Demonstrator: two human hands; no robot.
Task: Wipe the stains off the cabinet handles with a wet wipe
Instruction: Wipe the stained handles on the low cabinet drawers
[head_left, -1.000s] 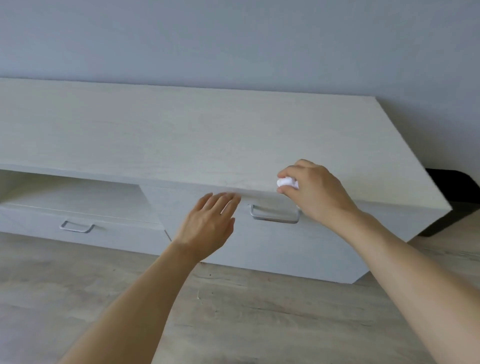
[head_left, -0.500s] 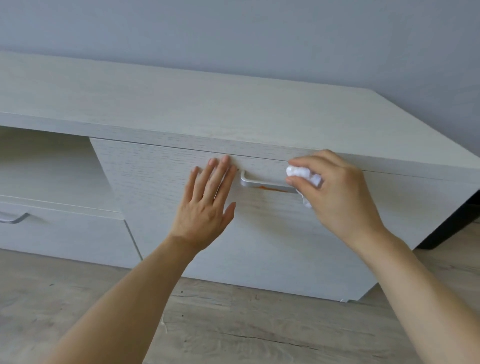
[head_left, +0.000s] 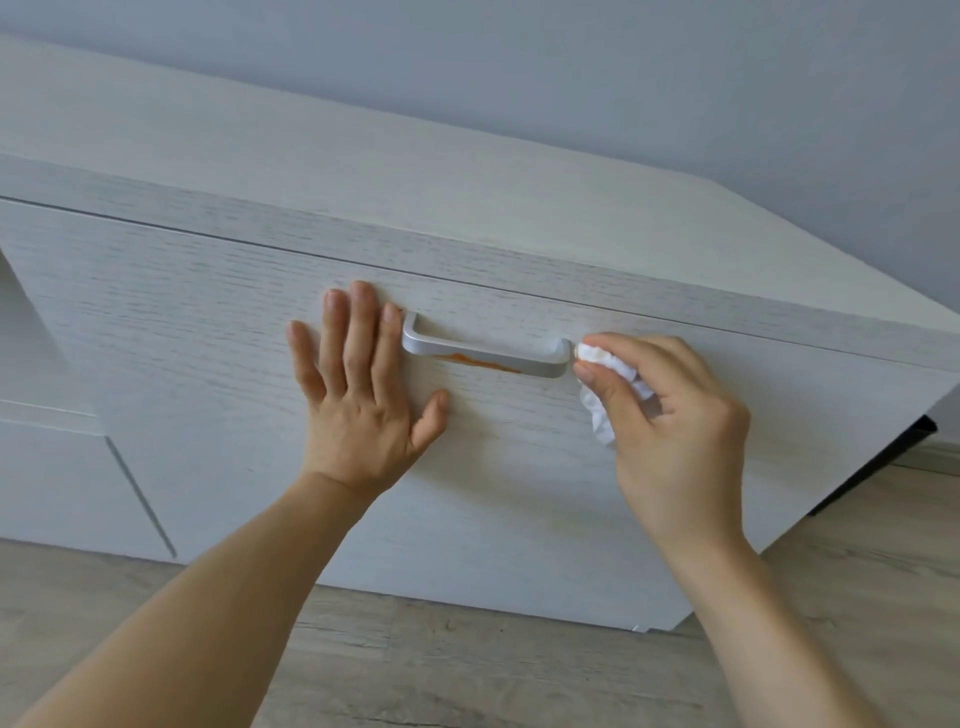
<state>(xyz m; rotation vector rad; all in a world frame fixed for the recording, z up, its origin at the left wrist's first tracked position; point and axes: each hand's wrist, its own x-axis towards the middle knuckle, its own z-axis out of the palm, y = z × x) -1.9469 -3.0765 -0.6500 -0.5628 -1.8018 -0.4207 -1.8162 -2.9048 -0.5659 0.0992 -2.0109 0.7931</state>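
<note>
- Pressing flat on the drawer front (head_left: 208, 322), left hand (head_left: 363, 384) has fingers straight and slightly spread, thumb out to the right.
- Left index fingertip sits just beside the left post of the handle (head_left: 485, 351); can't tell if it touches.
- Right hand (head_left: 670, 426) pinches a crumpled white wipe (head_left: 605, 382) between thumb and curled fingers.
- Wipe's upper tip is at the handle's right end, touching or nearly so; can't tell which. Rest of the wipe hangs down under the thumb, against the drawer front.
- Handle is a silver bar, lying between the two hands, mounted near the top edge of the drawer front.
- Orange stain (head_left: 480, 362) smeared along the bar's lower edge, from about mid-bar toward the right, nearer the right hand but not under the wipe.
- Cabinet (head_left: 363, 182) is whitish wood grain; its top runs above both hands, grey wall (head_left: 571, 67) behind.
- Wood-look floor (head_left: 467, 670) below both forearms.
- Dark object (head_left: 883, 457) past the cabinet's right end, beyond the right hand; too hidden to identify.
</note>
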